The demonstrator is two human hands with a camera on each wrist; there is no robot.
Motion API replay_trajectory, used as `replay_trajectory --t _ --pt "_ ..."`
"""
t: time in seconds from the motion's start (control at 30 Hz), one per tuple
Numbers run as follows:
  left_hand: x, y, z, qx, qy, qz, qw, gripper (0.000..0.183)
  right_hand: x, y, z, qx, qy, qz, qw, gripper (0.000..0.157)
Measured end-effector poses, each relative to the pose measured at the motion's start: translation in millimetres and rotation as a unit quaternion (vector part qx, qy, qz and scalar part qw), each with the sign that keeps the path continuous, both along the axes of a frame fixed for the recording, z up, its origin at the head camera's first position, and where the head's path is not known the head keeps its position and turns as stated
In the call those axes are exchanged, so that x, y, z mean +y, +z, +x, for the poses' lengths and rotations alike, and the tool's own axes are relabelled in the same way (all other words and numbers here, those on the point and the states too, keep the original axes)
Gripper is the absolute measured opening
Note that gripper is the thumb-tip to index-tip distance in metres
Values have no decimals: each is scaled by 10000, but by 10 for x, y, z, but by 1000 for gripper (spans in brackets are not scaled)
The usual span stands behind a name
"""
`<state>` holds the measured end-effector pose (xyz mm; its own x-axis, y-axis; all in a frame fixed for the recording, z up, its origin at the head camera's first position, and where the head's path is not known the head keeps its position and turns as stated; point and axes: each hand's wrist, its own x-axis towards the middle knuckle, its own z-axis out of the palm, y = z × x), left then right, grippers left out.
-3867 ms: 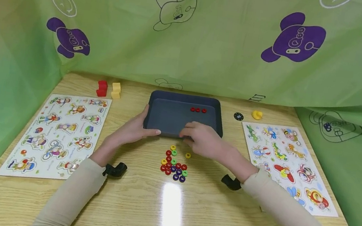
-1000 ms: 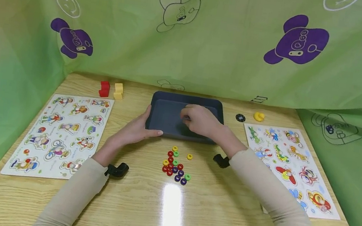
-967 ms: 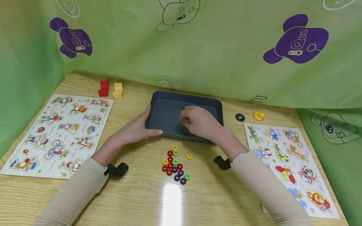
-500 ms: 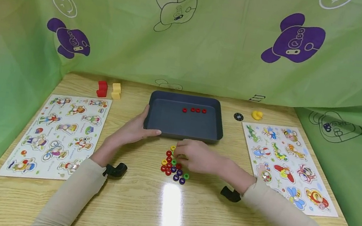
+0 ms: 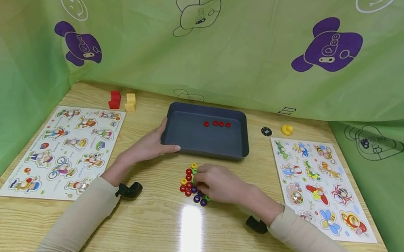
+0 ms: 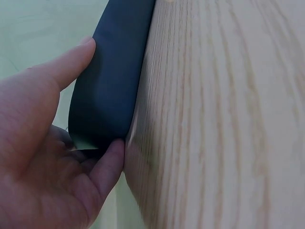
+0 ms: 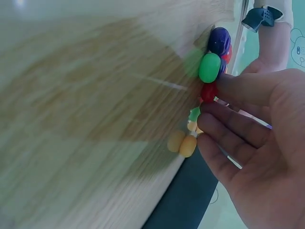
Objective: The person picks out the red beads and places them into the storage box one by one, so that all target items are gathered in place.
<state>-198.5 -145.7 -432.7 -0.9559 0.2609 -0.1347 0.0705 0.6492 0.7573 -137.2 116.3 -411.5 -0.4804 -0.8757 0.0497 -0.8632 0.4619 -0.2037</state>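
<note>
My left hand (image 5: 151,144) holds the front-left corner of a dark tray (image 5: 203,154), its thumb along the front rim; the left wrist view shows fingers at the tray's end wall (image 6: 107,76). Several small red rings (image 5: 206,123) lie in a row inside. In front of the tray, my right hand (image 5: 222,183) reaches into a loose cluster of red, yellow, green and purple rings (image 5: 189,185) and partly covers them. Seen from the right wrist, its thumb and fingertips pinch a red ring (image 7: 208,91), beside a green ring (image 7: 209,67); a yellow ring (image 7: 188,146) lies near the little finger.
Picture puzzle boards lie at the left (image 5: 66,150) and right (image 5: 318,181). Behind the left one stand a red block (image 5: 114,100) and a yellow block (image 5: 130,102). A black disc (image 5: 266,131) and a yellow duck (image 5: 287,130) sit right of the tray. Green cloth (image 5: 234,61) hangs behind.
A fourth red ring has been set down in the tray, left of the other three. My right hand has moved back from the tray to the cluster; the left hand has stayed put.
</note>
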Motion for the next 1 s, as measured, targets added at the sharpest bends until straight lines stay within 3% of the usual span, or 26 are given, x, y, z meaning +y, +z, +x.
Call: replay_trajectory --t 0.23,0.43,0.67,1.0 --pt "8 21 3 -6 45 -23 10000 112 -1 26 1 89 51 51 9999 9" --pt "17 28 13 -32 30 13 10000 112 -22 157 -128 132 -34 -13 9999 7" --pt "46 4 -2 29 -86 107 9999 110 -51 371 -469 113 -650 -284 9974 10" --pt "18 23 35 10 -46 97 9999 110 -297 278 -1124 231 -1245 -266 9916 10"
